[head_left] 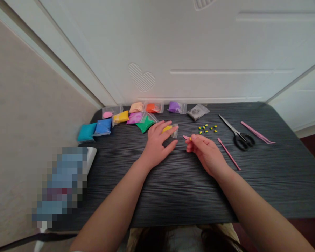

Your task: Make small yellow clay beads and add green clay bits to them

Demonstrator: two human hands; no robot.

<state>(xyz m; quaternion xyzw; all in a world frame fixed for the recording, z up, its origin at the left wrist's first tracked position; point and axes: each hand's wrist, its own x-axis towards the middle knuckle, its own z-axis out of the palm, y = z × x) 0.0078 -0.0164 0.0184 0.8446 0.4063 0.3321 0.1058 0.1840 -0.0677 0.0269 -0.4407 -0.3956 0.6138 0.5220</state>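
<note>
Clear plastic bag of yellow clay (173, 130): pinned under fingers of spread left hand (157, 141), just left of right hand (203, 151), which pinches thin pink tool (186, 137).

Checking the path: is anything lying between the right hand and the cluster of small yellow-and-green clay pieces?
Nothing visible. Only bare dark striped table separates the right hand, pinching a thin pink tool, from the small yellow-and-green clay pieces; the pink plastic stick lies off to the right.

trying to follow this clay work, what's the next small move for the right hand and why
Probably set the yellow bit on the pink tool down beside the yellow-green pieces: the right hand holds it just short of that cluster.
</note>
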